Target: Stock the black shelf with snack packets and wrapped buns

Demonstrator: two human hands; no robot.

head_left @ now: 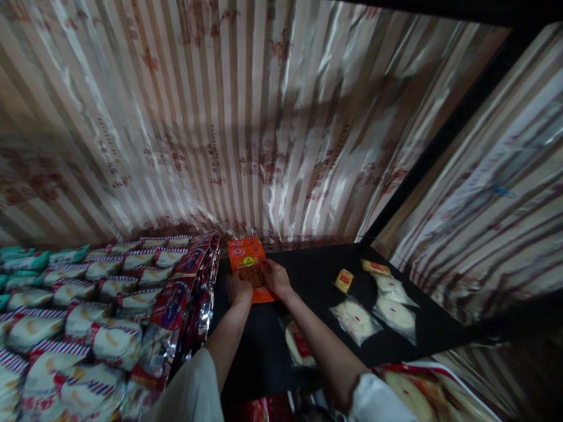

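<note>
An orange snack packet with a yellow label lies at the back of the black shelf, beside a row of red packets. My left hand is on its lower left side and my right hand on its right edge, fingers curled onto it. Both hands grip the packet between them. Part of its lower half is hidden by the hands. Under my right forearm lies a clear-wrapped round pastry with a red label.
Rows of white snack bags fill the left, with green bags at the far left. On the right sit a small yellow packet and clear-wrapped round flatbreads. A striped plastic sheet hangs behind; a dark post slants at right.
</note>
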